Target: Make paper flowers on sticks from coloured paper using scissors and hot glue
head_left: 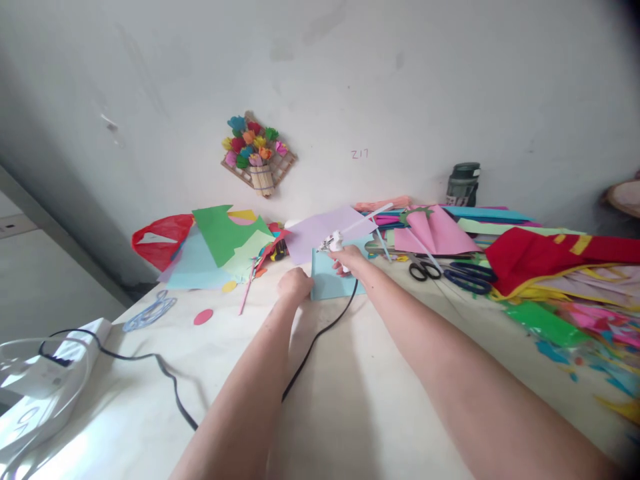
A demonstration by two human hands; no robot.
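Observation:
In my right hand (351, 259) is a white hot glue gun (335, 240), gripped by its handle. A long white glue stick (373, 217) juts from its back, and the nozzle points left, over the top left part of a light blue sheet of paper (331, 287). My left hand (296, 285) is closed at the left edge of that sheet; its fingertips are mostly hidden. From the glue gun a black cord (320, 333) runs down across the table and passes under my left forearm.
A power strip (75, 360) with plugs lies at the left. Green paper (225, 233), a red plastic bag (163, 243) and a pink disc (203, 317) are nearby. To the right are black scissors (425, 270), blue-handled scissors (470, 277), coloured scraps and a bottle (463, 185).

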